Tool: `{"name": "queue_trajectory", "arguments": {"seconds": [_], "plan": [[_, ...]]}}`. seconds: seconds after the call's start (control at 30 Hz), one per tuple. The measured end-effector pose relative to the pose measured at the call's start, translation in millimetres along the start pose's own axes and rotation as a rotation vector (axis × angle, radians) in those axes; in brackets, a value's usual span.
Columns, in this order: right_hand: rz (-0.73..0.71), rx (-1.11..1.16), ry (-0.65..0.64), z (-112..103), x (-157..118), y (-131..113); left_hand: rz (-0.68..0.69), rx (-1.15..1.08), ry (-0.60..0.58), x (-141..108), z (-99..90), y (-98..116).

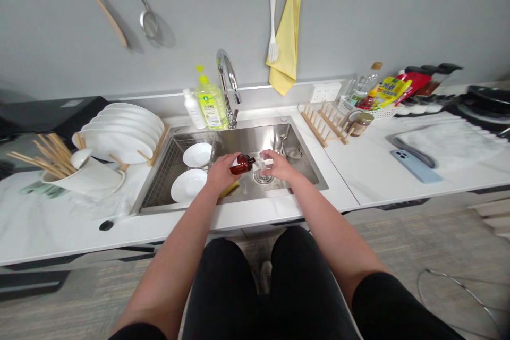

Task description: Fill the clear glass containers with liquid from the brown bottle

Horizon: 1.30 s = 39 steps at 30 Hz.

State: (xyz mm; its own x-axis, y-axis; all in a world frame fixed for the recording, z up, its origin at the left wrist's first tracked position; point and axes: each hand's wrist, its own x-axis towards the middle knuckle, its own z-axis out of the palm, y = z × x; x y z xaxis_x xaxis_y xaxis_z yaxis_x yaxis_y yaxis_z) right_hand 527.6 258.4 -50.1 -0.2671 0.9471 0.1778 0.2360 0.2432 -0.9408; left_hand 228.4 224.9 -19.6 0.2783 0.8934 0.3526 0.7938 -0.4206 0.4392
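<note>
Over the steel sink (314,170), my left hand (222,172) is closed around a brown bottle (241,163) with a dark neck, tilted to the right. Close to its mouth, my right hand (279,166) is closed on a small clear glass (261,163). Whether liquid runs between the two is too small to tell. Below the hands is the round drain (263,178). Something yellow (230,189) lies in the sink under my left hand, partly hidden. Two white bowls (189,185) sit in the wire basket on the sink's left side.
Behind the sink stand a chrome faucet (228,85), a yellow-green soap bottle (212,103) and a white bottle (194,109). Left are racked white plates (115,133) and a chopstick holder (85,178). Right are a wooden rack (324,123), a jar (362,124) and a blue phone (415,166).
</note>
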Motion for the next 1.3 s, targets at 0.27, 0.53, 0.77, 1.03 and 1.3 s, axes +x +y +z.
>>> {"name": "queue_trajectory", "arguments": {"seconds": [0.27, 0.53, 0.77, 1.03, 1.3], "plan": [[0.004, -0.025, -0.017, -1.8, -1.8, -4.6, 0.008, 0.045, 0.018, -2.3, -4.4, 7.8], [-0.015, -0.042, -0.038, -2.0, 0.6, 4.3, 0.010, 0.073, 0.026, -1.7, -4.8, 9.2], [-0.012, -0.038, -0.071, -2.7, 2.8, 10.1, 0.017, 0.077, 0.028, -2.7, -5.3, 10.5], [0.009, -0.022, -0.070, -1.5, 3.7, 9.2, 0.028, 0.097, 0.029, -1.7, -6.3, 11.2], [0.000, -0.023, -0.067, -1.8, 3.3, 10.2, 0.034, 0.112, 0.036, -2.9, -6.4, 11.2]]}}
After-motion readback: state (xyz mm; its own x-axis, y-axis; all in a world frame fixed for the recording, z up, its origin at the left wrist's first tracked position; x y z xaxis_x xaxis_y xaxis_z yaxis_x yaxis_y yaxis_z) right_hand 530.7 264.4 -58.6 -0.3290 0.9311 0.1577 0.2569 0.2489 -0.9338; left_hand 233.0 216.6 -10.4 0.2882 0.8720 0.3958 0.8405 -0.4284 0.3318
